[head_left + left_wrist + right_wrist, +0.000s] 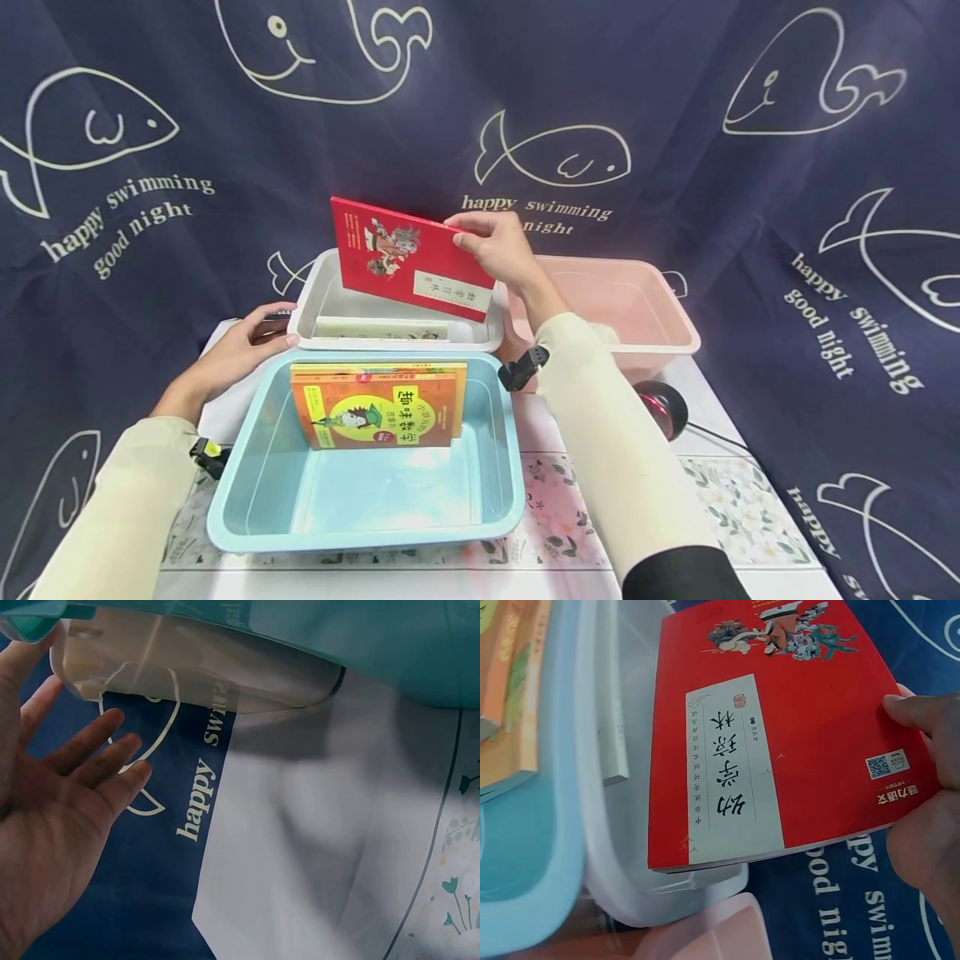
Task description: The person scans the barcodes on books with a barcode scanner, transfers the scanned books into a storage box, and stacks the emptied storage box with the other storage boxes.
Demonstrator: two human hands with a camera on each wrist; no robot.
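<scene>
Three bins, head view: right hand [498,250] pinches red book [408,260] by its top corner, tilted above white bin [315,287]; left hand [240,354] rests flat beside it, likely steadying. Orange books [375,408] lean in blue bin [360,517]; pink bin [645,300] alongside.
Left wrist: fingers [90,754] relaxed, holding nothing.
Right wrist: thumb [922,712] on cover, a corner grip that keeps the book's lower edge free.

In our right hand [498,250] we grip a thin red softcover book [408,260] with a white title label. Below it sits a white plastic bin [315,293], nearer us a light blue plastic bin [487,492] with an orange-and-yellow book [375,412], right a pale pink plastic bin [652,321].
</scene>
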